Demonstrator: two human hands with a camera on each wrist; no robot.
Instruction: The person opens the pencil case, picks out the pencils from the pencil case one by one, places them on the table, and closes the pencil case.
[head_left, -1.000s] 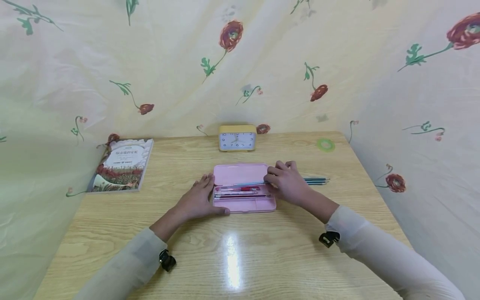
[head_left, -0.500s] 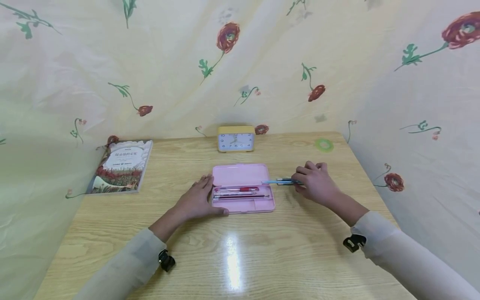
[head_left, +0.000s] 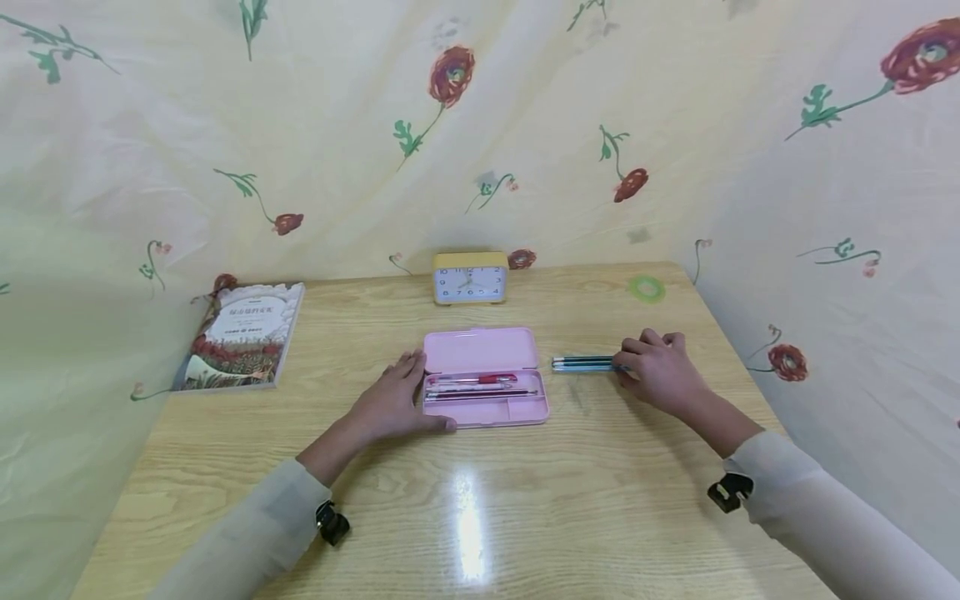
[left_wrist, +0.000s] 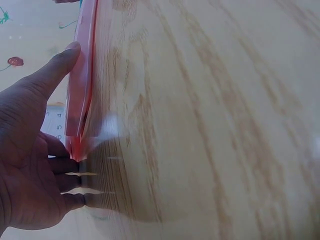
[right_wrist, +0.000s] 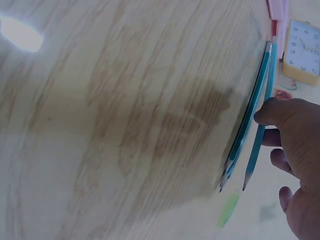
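A pink pencil case (head_left: 482,411) lies unfolded on the table, with a red pen (head_left: 498,379) and several pencils in its compartment. My left hand (head_left: 392,400) rests against its left end, fingers extended and the thumb along the front edge; the left wrist view shows the thumb touching the case's side. To the right of the case, my right hand (head_left: 658,371) pinches a teal pencil (right_wrist: 257,145) between thumb and index finger. Close beside that pencil lie other dark teal pencils (right_wrist: 248,112), their sharpened tips pointing away from the case.
Behind the case stands a yellow alarm clock (head_left: 470,278). A book (head_left: 243,335) lies at the table's left back, and a green ring of tape (head_left: 647,288) at the right back. A floral curtain (head_left: 360,125) surrounds the back and sides of the wooden table (head_left: 390,517).
My right hand has moved right, away from the case, bringing the light blue pencil from over the case to alongside the other pencils. My left hand has stayed at the case.
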